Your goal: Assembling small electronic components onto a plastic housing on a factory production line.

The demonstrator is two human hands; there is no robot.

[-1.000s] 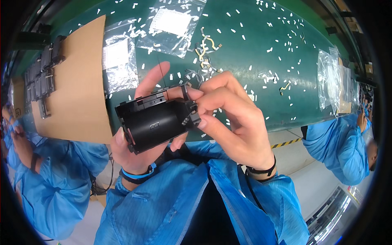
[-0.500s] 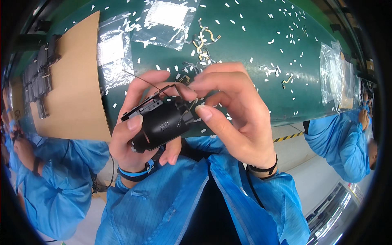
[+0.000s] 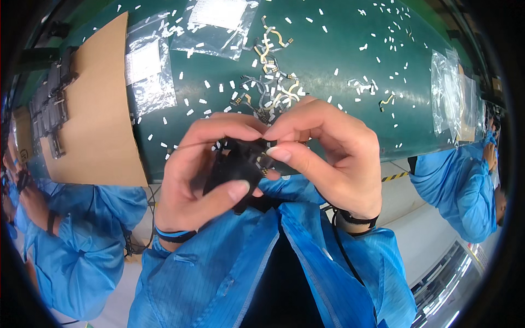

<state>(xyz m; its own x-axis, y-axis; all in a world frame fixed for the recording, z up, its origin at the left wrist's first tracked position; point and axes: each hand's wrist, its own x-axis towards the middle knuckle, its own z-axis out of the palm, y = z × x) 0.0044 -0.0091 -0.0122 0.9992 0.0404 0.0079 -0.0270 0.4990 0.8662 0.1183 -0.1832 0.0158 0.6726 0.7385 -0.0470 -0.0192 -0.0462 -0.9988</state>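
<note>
A black plastic housing (image 3: 232, 167) with a curved shell sits tilted in my left hand (image 3: 202, 175), whose fingers and thumb wrap round it. Small gold contacts of a short flex cable (image 3: 264, 171) show at the housing's right end. There my right hand (image 3: 333, 156) pinches with thumb and forefinger, the thumb tip against the cable end; the fingertips partly hide what lies between them. A thin dark wire (image 3: 191, 144) sticks out leftward past my left fingers. Just beyond the hands, several loose flex cables (image 3: 268, 52) with gold ends lie on the green table (image 3: 322, 71).
Many small white tabs (image 3: 221, 87) are scattered over the table. Clear plastic bags (image 3: 150, 68) lie at the back left, others (image 3: 445, 93) at the right. A cardboard sheet (image 3: 98, 109) at left bears stacked black parts (image 3: 52, 106). People in blue smocks (image 3: 82, 240) work on either side.
My left hand has turned the housing, so its curved face is more hidden and its right end faces up toward me. My right thumb and forefinger have closed in on that end.
</note>
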